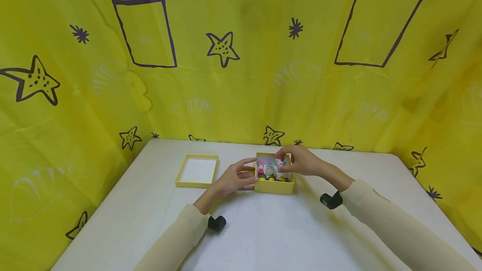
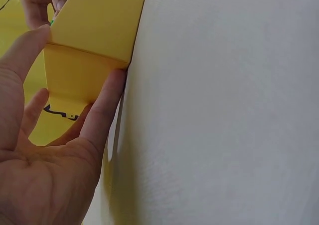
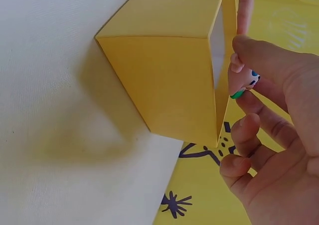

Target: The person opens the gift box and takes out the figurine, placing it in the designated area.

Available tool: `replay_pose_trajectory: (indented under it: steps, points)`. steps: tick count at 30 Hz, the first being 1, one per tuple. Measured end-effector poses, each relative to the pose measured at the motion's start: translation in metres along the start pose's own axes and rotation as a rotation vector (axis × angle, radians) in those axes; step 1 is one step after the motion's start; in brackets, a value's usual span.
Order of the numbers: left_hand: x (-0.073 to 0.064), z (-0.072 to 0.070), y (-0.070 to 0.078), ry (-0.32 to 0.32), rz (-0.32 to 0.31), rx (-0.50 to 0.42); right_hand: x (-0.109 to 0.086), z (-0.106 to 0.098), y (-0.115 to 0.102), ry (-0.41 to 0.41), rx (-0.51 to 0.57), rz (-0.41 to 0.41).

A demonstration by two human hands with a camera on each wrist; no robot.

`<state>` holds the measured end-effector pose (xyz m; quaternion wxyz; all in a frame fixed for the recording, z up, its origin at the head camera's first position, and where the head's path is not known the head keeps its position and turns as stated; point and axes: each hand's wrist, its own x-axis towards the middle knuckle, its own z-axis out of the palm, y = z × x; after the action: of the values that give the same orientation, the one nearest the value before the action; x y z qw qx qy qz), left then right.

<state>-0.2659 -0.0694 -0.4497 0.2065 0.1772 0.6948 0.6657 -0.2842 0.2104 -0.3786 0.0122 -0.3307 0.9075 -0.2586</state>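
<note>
A yellow open box with a white inside stands on the table. Several small toy figures are in it, one with a red body. My left hand is at the box's left side, its fairly straight fingertips spread against the end wall. Over the right part of the box, my right hand pinches a toy figure between thumb and fingers. That figure shows a pink head, blue-and-white eyes and a bit of green, and sits right at the rim; the fingers hide part of it.
Left of the box, a shallow yellow lid lies with its white inside up. The white table meets a yellow curtain with dark starfish drawings at the back and sides. A black wrist device is on each forearm.
</note>
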Motion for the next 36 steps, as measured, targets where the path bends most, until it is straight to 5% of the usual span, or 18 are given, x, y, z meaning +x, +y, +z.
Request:
replay_pose_trajectory:
  steps: [36]
  points:
    - [0.0,0.001,-0.001,-0.005,0.004,0.007,-0.03,-0.029,-0.001,0.068,0.004,0.056]
